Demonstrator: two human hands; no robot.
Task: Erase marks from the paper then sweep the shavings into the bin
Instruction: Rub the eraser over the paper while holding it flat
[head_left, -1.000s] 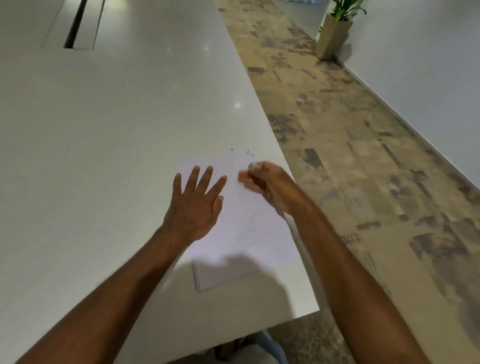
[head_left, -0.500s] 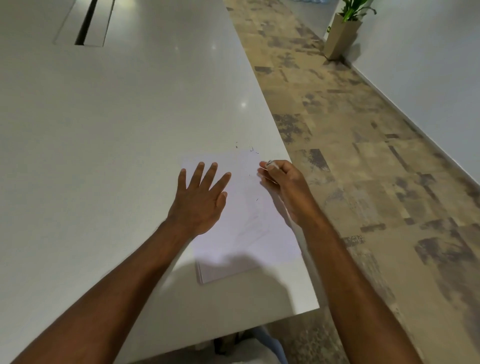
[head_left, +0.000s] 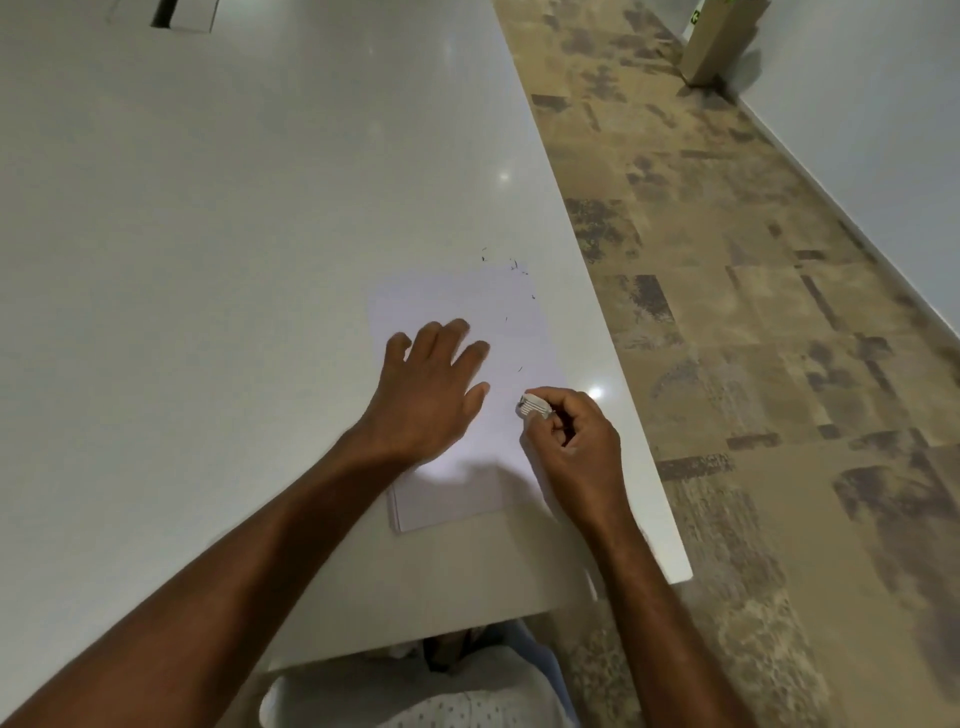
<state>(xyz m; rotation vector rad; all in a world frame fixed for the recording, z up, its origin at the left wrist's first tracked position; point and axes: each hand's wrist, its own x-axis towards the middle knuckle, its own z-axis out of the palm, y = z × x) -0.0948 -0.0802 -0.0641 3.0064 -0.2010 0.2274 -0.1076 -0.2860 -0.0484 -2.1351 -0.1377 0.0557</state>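
A white sheet of paper (head_left: 467, 306) lies on a thin stack near the right edge of the white table (head_left: 234, 234). My left hand (head_left: 428, 389) rests flat on the sheet with fingers spread, holding nothing. My right hand (head_left: 574, 441) is closed around a white eraser (head_left: 531, 405), whose tip pokes out toward the paper's right side. Dark eraser shavings (head_left: 511, 265) are scattered at the paper's far edge and on the table just beyond it. A few more specks lie on the sheet. No bin is in view.
The table edge (head_left: 623, 374) runs close to the right of the paper, with patterned floor (head_left: 753, 312) beyond. A cable slot (head_left: 166, 13) sits at the table's far left. A tan planter (head_left: 722, 41) stands by the white wall at top right.
My right hand has pulled back toward me along the paper's right side, still holding the eraser. My left hand stays pressed on the sheet. The camera has tilted downward.
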